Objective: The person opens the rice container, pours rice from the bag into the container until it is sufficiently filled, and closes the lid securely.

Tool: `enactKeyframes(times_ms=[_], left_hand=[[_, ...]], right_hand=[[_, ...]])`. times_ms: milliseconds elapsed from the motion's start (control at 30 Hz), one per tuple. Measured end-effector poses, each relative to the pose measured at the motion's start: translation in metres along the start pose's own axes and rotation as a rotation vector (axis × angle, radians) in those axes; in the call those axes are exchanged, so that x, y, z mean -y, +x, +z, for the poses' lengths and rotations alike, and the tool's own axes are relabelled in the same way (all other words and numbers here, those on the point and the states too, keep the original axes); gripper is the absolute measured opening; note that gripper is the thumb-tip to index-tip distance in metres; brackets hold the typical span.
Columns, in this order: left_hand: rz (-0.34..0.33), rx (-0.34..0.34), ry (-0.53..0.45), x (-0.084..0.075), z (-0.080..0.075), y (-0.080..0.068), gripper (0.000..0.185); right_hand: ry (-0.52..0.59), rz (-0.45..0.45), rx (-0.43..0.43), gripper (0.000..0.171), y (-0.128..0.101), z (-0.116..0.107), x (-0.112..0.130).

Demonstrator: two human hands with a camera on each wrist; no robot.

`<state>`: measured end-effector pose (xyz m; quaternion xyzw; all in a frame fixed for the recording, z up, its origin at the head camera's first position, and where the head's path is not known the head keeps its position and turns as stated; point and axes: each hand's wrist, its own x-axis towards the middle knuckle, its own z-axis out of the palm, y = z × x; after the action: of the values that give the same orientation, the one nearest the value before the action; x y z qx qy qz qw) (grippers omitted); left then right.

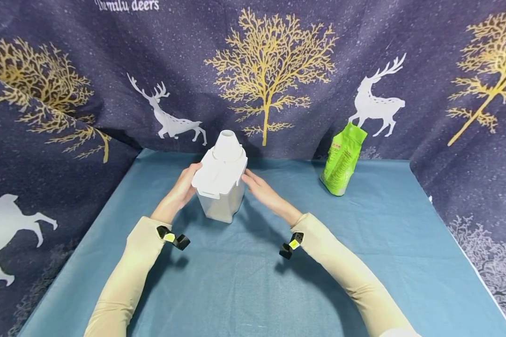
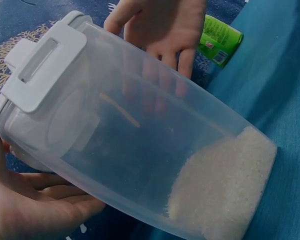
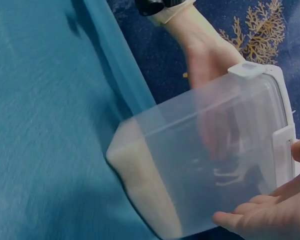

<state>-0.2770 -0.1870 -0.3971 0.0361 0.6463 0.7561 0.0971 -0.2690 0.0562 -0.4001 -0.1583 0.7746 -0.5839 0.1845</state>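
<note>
A translucent storage box [image 1: 219,208] with a white lid [image 1: 217,175] stands upright toward the back of the table. White rice [image 2: 225,185] fills its lower part. A white cone-shaped cap [image 1: 227,146] sits on the far part of the lid. My left hand [image 1: 184,187] lies along the left side of the box, its fingers fairly straight. On the opposite side my right hand [image 1: 263,192] has its fingers extended against the wall near the top. In the right wrist view, the right thumb is beside a white side clip [image 3: 284,157].
A bright green printed bag [image 1: 343,159] stands at the back right, close to the patterned backdrop [image 1: 303,135]. Blue cloth [image 1: 253,281] covers the table. Both wrists carry small black cameras.
</note>
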Motion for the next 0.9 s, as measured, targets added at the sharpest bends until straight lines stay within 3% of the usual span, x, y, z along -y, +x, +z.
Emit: enactKeyframes(times_ms=[400, 633, 900], left_hand=[[-0.006, -0.001, 0.016, 0.0, 0.002, 0.0, 0.033], [0.005, -0.033, 0.011, -0.001, 0.006, 0.001, 0.037], [0.018, -0.098, 0.015, -0.003, 0.012, -0.002, 0.039]], right_hand=[[0.281, 0.046, -0.072, 0.07, 0.008, 0.021, 0.015], [0.325, -0.004, -0.088, 0.058, 0.007, 0.027, 0.017], [0.321, 0.017, -0.099, 0.057, 0.007, 0.027, 0.021]])
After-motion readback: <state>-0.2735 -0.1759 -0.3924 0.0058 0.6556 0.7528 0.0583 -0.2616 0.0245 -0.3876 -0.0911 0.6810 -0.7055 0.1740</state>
